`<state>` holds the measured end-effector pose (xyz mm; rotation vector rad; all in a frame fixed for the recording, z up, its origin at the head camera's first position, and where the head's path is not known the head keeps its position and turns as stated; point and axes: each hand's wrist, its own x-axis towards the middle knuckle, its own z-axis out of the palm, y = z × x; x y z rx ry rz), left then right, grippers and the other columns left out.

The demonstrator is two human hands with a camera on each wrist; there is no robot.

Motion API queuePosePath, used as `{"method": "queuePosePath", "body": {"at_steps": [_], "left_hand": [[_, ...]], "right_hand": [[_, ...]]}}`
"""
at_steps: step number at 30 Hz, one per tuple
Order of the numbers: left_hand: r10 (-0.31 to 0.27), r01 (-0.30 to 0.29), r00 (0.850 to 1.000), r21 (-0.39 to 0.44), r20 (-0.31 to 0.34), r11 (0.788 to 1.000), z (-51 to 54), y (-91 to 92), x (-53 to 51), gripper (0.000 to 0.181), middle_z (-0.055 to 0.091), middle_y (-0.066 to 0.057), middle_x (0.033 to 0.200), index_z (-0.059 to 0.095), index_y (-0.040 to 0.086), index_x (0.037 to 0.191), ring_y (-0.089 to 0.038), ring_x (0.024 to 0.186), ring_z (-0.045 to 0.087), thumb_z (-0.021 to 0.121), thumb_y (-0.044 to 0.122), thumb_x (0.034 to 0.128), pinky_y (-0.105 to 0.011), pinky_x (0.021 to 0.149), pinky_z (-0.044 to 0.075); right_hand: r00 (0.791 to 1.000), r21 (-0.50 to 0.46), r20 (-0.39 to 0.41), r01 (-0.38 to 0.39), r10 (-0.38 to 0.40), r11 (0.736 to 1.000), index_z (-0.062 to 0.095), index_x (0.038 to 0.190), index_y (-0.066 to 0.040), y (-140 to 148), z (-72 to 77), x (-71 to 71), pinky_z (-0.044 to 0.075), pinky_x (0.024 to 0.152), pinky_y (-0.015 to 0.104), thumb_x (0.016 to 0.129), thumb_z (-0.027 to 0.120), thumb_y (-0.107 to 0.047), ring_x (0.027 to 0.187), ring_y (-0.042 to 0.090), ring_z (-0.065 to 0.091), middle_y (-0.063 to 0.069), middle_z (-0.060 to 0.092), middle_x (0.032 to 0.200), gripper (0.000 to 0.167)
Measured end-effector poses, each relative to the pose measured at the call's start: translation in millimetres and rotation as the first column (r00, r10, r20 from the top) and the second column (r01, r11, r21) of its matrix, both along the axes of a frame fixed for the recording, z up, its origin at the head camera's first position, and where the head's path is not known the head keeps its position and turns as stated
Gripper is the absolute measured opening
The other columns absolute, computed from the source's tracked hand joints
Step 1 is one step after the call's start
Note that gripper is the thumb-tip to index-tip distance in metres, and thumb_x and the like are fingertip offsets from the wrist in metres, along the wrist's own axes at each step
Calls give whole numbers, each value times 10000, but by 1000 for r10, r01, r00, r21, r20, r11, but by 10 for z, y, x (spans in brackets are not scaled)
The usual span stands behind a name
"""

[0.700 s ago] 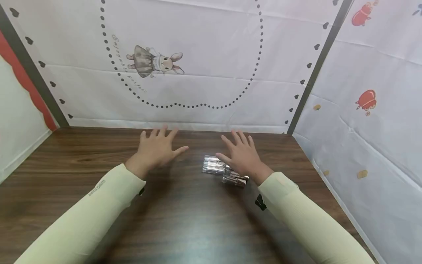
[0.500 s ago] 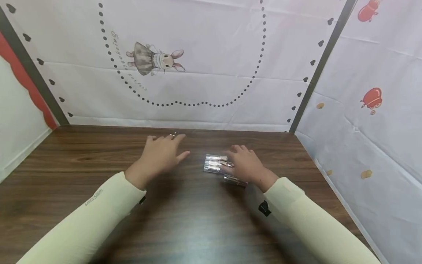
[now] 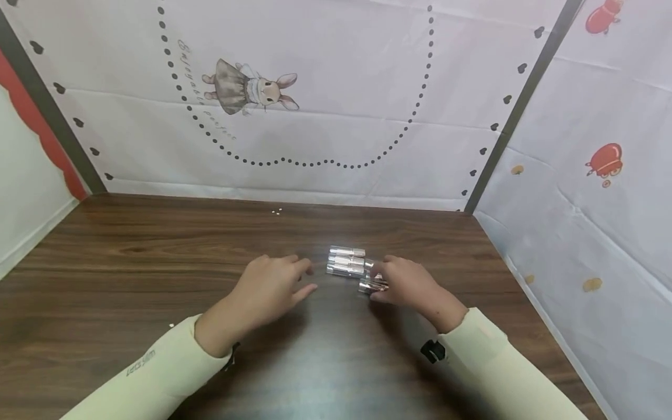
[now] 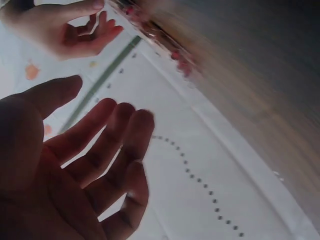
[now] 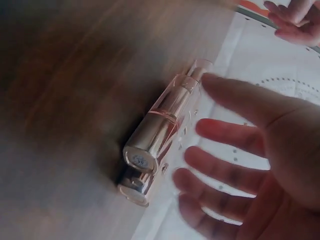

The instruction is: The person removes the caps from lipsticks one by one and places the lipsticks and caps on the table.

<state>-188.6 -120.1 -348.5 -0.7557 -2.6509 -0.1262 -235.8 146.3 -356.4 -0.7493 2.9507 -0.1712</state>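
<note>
As fingers (image 5: 225,162) flank tubes (image 3: 346,261) | sleeve (image 3: 157,364): "Let's Slim" | backdrop (image 3: 336,87): "Enjoyable perfect"

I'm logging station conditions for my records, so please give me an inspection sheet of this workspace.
Surface: dark wood-grain table, with a glare patch toward the front.
Job's things: several shiny tubes lying on their sides in a cluster, partly hidden by the right hand.
Clutter: a few tiny white specks near the back edge.
Left hand: left of the tubes, fingers loosely bent, holding nothing.
Right hand: at the nearer tubes, fingers apart; contact unclear.
Cables: nothing seen.
Surroundings: white printed sheet behind, bearing a rabbit picture.
</note>
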Motion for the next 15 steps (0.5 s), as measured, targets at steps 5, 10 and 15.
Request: {"method": "queuePosePath", "body": {"at_steps": [5,10,15], "left_hand": [[-7,2,997,-61,-80,998,2,40,162,311,690,28,815,710,162,996,-120,584,612,790,418,837,-344,555,471],[-46,37,993,-83,-108,996,26,94,320,336,681,30,818,694,164,996,-134,601,635,780,444,833,-351,549,471],[-94,88,991,-66,-98,994,30,173,418,331,696,44,837,703,177,1000,-105,574,617,776,453,833,-304,511,427]], "right_hand": [[1000,-14,-24,-21,20,1000,746,1066,-149,58,-46,75,511,677,349,798,852,-201,773,123,563,5,643,929,293],[1000,-48,-7,-17,17,999,722,946,-148,66,-118,102,479,634,315,815,829,-139,706,102,535,-39,630,825,169],[1000,-46,28,-2,3,999,714,870,-138,104,-150,127,483,639,317,818,819,-108,683,86,540,-54,642,778,121]]}}
